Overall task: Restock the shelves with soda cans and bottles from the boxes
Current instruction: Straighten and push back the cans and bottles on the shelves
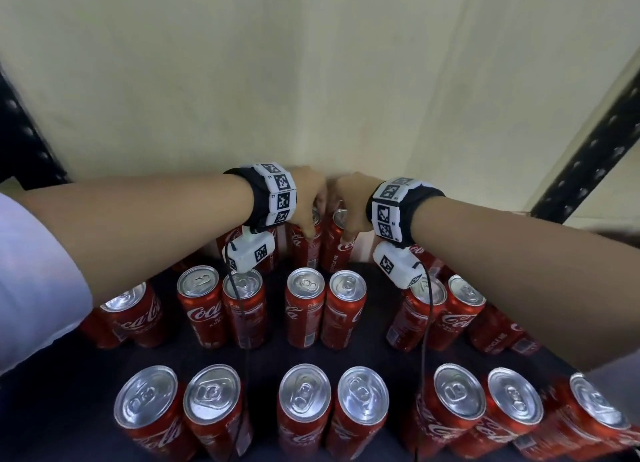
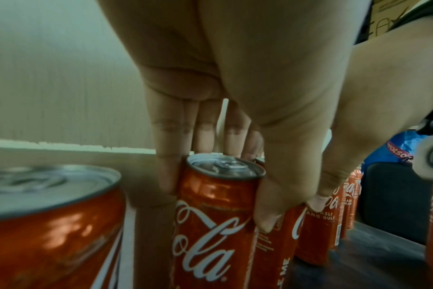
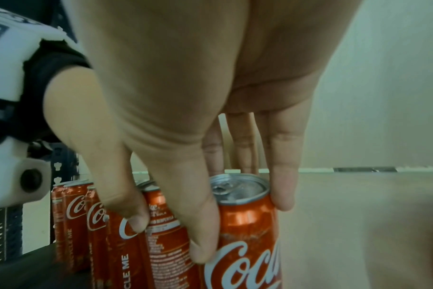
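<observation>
Two red Coca-Cola cans stand upright side by side at the back of the dark shelf, close to the cream wall. My left hand grips the left can from above, thumb on the near side and fingers behind the can. In the same way my right hand grips the right can: the thumb and a finger pinch the can just under its rim. Whether either can's base touches the shelf is hidden.
Several more red cans stand in pairs, in a middle row and a near row, with gaps between the pairs. Black perforated rack posts rise at the right and left. A can stands close on the left.
</observation>
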{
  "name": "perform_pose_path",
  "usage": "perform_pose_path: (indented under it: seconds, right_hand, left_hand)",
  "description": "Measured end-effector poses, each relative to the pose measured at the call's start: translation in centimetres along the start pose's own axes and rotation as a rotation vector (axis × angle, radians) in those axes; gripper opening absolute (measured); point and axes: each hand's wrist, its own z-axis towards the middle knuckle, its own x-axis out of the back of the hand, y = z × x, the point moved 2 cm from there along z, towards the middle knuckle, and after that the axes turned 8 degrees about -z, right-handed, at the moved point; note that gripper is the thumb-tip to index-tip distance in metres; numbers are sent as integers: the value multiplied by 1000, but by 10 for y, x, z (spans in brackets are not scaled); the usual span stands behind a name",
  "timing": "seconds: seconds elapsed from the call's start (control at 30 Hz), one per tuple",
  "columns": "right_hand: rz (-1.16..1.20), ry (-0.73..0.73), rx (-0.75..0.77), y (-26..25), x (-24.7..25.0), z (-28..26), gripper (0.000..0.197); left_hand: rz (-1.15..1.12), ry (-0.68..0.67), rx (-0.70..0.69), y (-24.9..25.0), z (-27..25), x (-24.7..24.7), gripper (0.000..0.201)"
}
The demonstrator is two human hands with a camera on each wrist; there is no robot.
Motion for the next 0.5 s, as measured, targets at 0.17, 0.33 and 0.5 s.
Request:
perform_pose_path:
  seconds: [0.17, 0.33, 0.5]
  right_hand:
    - [23, 37, -24, -2, -6, 2, 65]
    - [47, 61, -30, -2, -1, 4, 65]
    - [34, 37, -71, -3, -2, 4, 70]
  left_hand:
    - [-7, 14, -12, -3, 2, -6, 48]
    - [-11, 2, -28, -2, 0, 1, 72]
    - [18, -76, -21, -9, -1, 3, 80]
